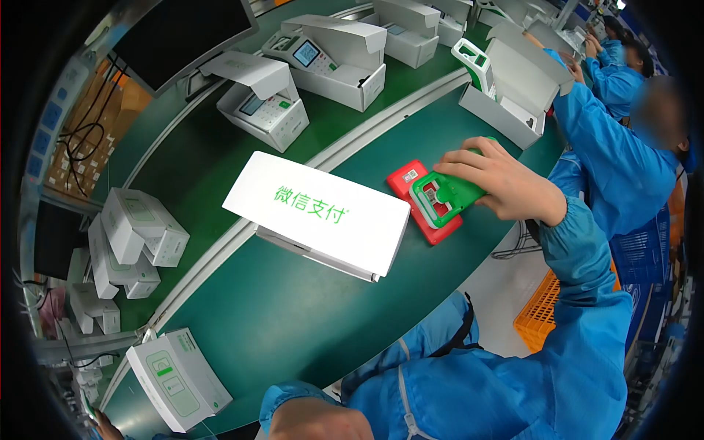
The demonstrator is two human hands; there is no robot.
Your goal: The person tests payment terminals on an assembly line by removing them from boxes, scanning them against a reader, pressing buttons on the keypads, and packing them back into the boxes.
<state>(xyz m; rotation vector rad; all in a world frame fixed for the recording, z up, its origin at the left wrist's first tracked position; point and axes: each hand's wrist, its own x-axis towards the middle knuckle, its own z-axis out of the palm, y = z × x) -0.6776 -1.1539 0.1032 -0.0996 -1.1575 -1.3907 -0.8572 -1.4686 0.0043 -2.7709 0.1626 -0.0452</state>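
My right hand [499, 176] grips a green and white device [449, 196] from above, fingers wrapped over its green body. The device rests on a red tray [408, 177] on the green table. Left of it stands a white box [315, 213] with green lettering, its lid toward me. Low in the view is my left hand [319, 420], near my body at the table's front edge. Only the back of that hand shows; its fingers are cut off by the frame.
Open white boxes [268, 121] with devices line the belt beyond a metal rail [389, 117]. Another open box [506, 110] is at the upper right. A closed box [178, 380] lies lower left. Co-workers in blue sit at the right, near an orange crate [537, 312].
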